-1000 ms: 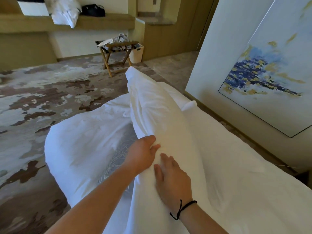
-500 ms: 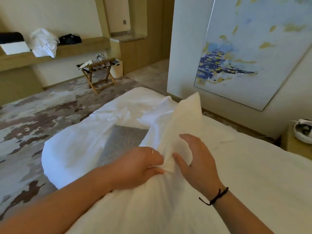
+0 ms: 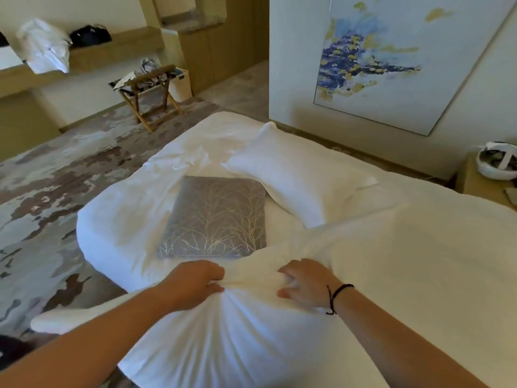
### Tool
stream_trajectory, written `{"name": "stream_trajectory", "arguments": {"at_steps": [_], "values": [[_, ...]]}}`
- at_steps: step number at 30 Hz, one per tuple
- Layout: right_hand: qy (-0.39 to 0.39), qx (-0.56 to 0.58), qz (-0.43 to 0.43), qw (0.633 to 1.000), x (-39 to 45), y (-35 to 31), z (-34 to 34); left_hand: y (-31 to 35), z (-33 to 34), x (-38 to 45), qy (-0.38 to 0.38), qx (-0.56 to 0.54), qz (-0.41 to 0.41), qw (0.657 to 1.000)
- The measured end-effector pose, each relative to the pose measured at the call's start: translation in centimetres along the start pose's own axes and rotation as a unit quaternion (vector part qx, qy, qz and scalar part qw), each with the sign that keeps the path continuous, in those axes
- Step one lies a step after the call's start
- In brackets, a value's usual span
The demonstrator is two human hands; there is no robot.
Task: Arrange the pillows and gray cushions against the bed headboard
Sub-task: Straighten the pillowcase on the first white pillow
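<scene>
A: Report hand status.
B: Left hand clenches a bunched fold of the near white pillow; right hand grips the same fold beside it, fingers curled into the fabric.
A: Pillow location?
B: At the bed's near edge, directly under both forearms. Its long axis cannot be determined.
A: Other task items?
B: Gray cushion lies flat mid-bed, one edge touching the near pillow. Second white pillow lies flat beside it, long axis running diagonally toward the bed's far corner.
</scene>
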State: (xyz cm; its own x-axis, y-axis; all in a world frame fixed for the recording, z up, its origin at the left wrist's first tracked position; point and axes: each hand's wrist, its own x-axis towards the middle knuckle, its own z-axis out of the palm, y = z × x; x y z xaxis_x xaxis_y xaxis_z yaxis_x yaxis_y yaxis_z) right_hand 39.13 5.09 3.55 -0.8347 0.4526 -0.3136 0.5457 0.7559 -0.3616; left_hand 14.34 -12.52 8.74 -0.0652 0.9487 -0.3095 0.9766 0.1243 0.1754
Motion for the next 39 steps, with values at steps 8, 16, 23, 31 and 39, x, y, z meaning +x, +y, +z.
{"name": "stream_trajectory", "arguments": {"at_steps": [8, 16, 23, 31, 39], "values": [[0.017, -0.162, 0.029, 0.986, 1.2, -2.9, 2.7, 0.1, 6.7, -1.3, 0.06, -0.137, -0.121, 0.981], [0.114, -0.083, 0.091, 0.986, 1.0, -5.2, 2.1, 1.0, 6.3, -0.9, 0.199, -0.078, -0.088, 0.973], [0.256, 0.069, 0.177, 0.948, -6.7, -4.1, -4.3, 5.4, -0.9, 1.8, 0.295, -0.131, 0.092, 0.942], [0.414, 0.103, 0.236, 0.873, -18.4, -2.3, -8.5, 14.1, -8.0, 6.5, 0.271, -0.13, 0.233, 0.925], [0.47, 0.047, 0.312, 0.824, -30.9, 5.9, -9.1, 31.7, -9.0, 12.9, 0.292, -0.116, 0.299, 0.901]]}}
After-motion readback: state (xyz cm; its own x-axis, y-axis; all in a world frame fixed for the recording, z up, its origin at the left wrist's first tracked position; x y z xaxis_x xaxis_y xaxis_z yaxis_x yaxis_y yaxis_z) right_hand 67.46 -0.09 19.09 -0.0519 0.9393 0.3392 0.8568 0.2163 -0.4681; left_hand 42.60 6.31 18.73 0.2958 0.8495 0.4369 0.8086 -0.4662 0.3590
